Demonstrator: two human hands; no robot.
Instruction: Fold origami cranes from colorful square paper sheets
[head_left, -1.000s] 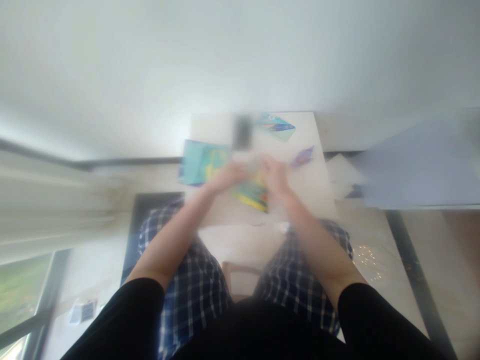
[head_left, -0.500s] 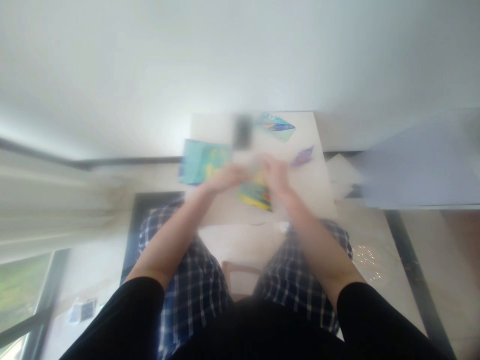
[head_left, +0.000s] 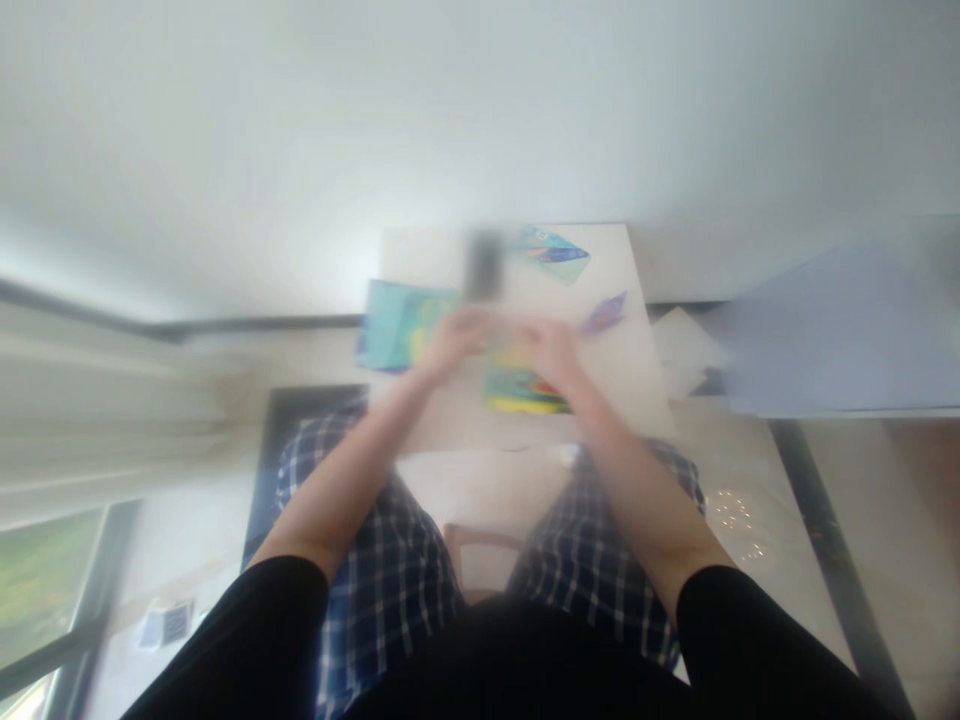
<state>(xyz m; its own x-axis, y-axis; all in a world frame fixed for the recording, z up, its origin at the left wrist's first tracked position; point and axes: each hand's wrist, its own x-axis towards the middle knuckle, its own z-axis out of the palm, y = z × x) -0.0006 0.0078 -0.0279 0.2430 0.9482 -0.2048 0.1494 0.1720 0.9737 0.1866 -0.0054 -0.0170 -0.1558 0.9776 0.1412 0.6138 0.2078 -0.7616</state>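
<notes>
A sheet of patterned paper point(head_left: 529, 392) in green, yellow and red lies on the small white table point(head_left: 450, 420) in front of me. My right hand point(head_left: 551, 352) is closed on its upper right part, covering some of it. My left hand point(head_left: 461, 335) has its fingers drawn together at the sheet's upper left corner; the fingertips are blurred. Left of that hand is a teal-and-yellow paper or booklet point(head_left: 397, 325), partly covered by it. A dark oblong thing point(head_left: 484, 262), too blurred to name, is just beyond my hands.
Towards the table's far right lie a blue-and-teal folded paper piece point(head_left: 559, 252) and a smaller purple one point(head_left: 604, 313). A white wall point(head_left: 480, 110) rises behind the table. A pale grey panel point(head_left: 847, 330) stands to the right. My knees in checked trousers point(head_left: 390, 560) flank the near edge.
The patterned sheet has turned so that its near edge lies almost level, and it has shifted slightly right. My left hand has moved a little away from me.
</notes>
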